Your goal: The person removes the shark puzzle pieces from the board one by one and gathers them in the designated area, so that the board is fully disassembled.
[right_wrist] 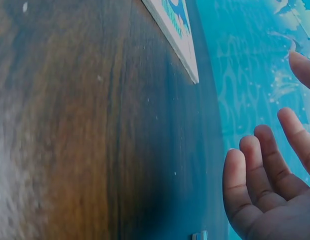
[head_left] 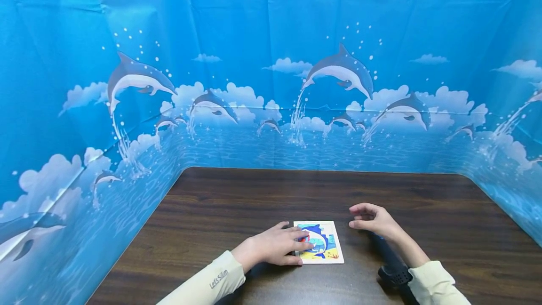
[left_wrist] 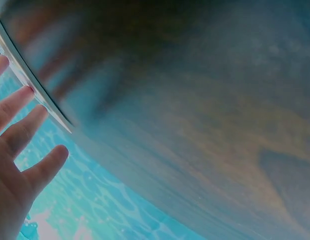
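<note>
Over the worktop (head_left: 237,194), the left hand (head_left: 277,245) is spread; the right hand (head_left: 377,222) hovers, loosely curved, holding nothing. Between them, partly under the left, lies the picture board (head_left: 325,243). Steadying it seems the step; the next move calls for a light touch.

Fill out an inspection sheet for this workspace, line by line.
Surface: dark wood-grain table, with glare near the front.
Job's things: dolphin picture board, probably a puzzle, lying flat, partly covered.
Clutter: a small shiny item at the right wrist view's bottom edge, too cut off to identify.
Left hand: fingers spread over the board's left side.
Right hand: right of the board, apart from it, holding nothing; black device at the wrist.
Cables: nothing seen.
Surroundings: blue dolphin-print backdrop behind and on both sides.
</note>
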The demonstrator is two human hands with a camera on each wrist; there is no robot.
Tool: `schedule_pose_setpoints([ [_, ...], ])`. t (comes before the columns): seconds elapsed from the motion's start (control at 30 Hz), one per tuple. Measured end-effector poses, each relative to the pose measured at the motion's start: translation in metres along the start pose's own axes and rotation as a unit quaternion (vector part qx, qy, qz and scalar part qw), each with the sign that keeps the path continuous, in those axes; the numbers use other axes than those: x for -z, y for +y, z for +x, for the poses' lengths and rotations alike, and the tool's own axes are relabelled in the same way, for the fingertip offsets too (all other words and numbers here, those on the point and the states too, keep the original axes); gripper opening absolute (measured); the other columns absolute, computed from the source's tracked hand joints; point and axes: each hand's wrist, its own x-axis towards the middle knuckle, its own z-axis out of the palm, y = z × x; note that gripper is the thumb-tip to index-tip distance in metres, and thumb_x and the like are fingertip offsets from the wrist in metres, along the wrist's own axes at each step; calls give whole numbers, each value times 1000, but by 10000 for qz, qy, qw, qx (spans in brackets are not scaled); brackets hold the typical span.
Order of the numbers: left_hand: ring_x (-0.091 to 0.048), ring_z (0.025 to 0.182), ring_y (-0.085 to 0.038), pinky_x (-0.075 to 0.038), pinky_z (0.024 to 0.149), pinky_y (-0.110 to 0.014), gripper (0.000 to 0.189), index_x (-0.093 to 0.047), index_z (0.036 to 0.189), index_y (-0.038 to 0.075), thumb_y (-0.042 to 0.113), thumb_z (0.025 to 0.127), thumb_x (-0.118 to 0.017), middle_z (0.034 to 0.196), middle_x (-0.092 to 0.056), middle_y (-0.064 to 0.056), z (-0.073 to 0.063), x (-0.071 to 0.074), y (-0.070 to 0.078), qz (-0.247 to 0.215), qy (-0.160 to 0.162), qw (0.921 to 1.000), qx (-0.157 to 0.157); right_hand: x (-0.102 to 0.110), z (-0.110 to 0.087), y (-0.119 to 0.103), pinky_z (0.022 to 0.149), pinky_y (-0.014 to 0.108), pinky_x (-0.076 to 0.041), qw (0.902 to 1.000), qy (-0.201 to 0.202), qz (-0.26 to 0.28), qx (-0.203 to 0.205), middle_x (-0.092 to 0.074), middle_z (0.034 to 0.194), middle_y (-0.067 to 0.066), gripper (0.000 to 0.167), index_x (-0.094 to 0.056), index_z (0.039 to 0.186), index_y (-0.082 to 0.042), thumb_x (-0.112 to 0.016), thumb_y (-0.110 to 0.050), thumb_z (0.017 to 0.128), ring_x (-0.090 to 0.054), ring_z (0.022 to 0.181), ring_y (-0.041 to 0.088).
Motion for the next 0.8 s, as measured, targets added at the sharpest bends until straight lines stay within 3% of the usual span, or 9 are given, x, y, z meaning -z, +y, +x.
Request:
schedule_pose_setpoints([
  [0.4, -38, 137, -15, -36, 108, -44, 49, -38, 143, 34, 47, 96, -43, 150, -38, 3, 1, 1, -1, 23, 41, 10000, -76, -8, 1, -9, 81, 33, -52, 9997, -233, 33, 35, -59, 119, 23, 47, -57, 119, 4, -73, -19, 81, -60, 96, 20],
  [0.8, -37, 138, -15, -37, 108, -42, 49, -37, 144, 34, 47, 97, -42, 150, -37, 2, 0, -1, 0, -44, 16, 9999, -106, -19, 1, -14, 81, 34, -53, 9989, -317, 337, 18, -59, 118, 24, 47, -57, 118, 5, -74, -16, 79, -61, 97, 20],
])
